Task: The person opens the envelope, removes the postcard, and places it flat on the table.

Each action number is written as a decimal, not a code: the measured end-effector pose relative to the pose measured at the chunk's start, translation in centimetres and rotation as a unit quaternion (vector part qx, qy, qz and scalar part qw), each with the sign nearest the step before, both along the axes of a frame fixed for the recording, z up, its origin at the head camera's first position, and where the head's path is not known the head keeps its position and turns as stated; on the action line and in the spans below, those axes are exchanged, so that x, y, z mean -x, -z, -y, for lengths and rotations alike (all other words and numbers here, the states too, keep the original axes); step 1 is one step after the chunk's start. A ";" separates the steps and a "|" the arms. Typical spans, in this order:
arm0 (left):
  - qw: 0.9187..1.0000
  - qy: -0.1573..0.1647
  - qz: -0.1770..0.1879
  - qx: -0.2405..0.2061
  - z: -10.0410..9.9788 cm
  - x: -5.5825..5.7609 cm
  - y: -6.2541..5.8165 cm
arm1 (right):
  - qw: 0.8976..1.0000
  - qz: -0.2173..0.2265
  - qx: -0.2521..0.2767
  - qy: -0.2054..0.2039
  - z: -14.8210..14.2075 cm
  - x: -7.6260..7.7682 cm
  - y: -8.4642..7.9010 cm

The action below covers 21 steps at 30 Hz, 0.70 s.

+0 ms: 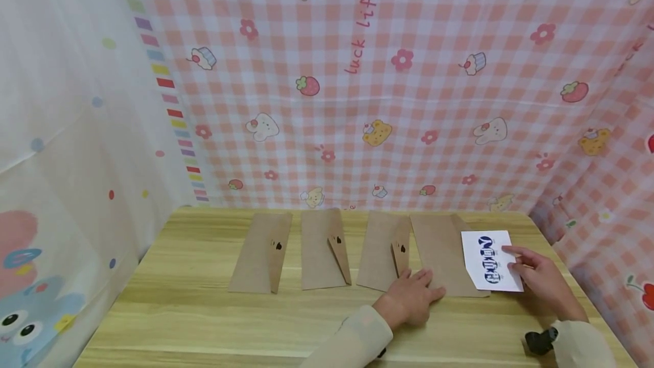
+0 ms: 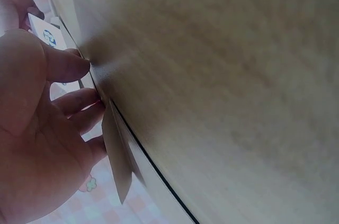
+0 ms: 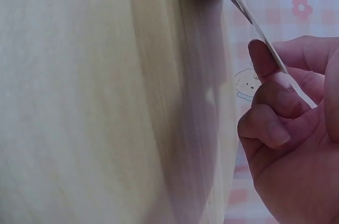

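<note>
My right hand [image 1: 541, 280] pinches a white card [image 1: 472, 251] with dark blue printing by its right edge, thumb on top. The card lies over the right side of the rightmost brown paper envelope [image 1: 434, 249], covering part of it; whether any of it is inside, I cannot tell. At that envelope's lower left corner my left hand [image 1: 411, 300] rests with fingers spread, its fingertips touching the paper or the table. In the right wrist view the card shows edge-on between thumb and fingers [image 3: 265, 60]. The left wrist view shows a brown flap [image 2: 116, 155] beside the left fingers.
Three more brown envelopes stand in a row to the left: one at far left [image 1: 255, 254], one in the middle [image 1: 319, 254] and one beside my left hand [image 1: 378, 254]. Their right flaps have small dark marks. The wooden table [image 1: 204, 322] meets a checked cloth [image 1: 357, 101] behind.
</note>
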<state>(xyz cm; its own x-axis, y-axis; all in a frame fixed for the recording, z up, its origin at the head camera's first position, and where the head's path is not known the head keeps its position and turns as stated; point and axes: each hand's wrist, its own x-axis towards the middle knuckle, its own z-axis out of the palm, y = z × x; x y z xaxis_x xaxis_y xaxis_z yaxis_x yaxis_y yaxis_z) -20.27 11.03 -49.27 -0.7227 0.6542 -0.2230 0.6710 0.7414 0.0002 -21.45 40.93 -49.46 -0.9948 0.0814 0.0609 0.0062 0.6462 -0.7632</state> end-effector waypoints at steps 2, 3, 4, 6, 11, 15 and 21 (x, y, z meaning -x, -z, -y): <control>1.000 -0.001 0.003 0.000 0.1 0.0 0.0 | 1.000 0.001 0.002 -0.002 0.0 0.0 -0.1; 1.000 -0.002 0.005 -0.001 0.1 0.0 0.0 | 1.000 0.002 0.002 -0.002 0.0 0.0 -0.2; 1.000 -0.002 0.007 -0.001 0.1 0.0 -0.1 | 1.000 0.003 0.000 -0.002 0.1 0.0 -0.2; 1.000 -0.001 0.010 0.000 0.1 0.0 -0.1 | 1.000 0.005 -0.001 -0.001 0.1 0.0 -0.3; 1.000 0.002 0.016 -0.003 0.1 0.1 -0.1 | 1.000 0.012 0.002 0.002 0.2 -0.2 -0.6; 1.000 0.001 0.016 -0.001 0.1 0.1 0.0 | 1.000 -0.003 0.001 0.002 0.1 -0.4 -0.8; 1.000 0.000 0.011 0.005 0.1 0.0 0.1 | 0.999 -0.035 0.004 -0.002 -0.1 -0.7 -1.1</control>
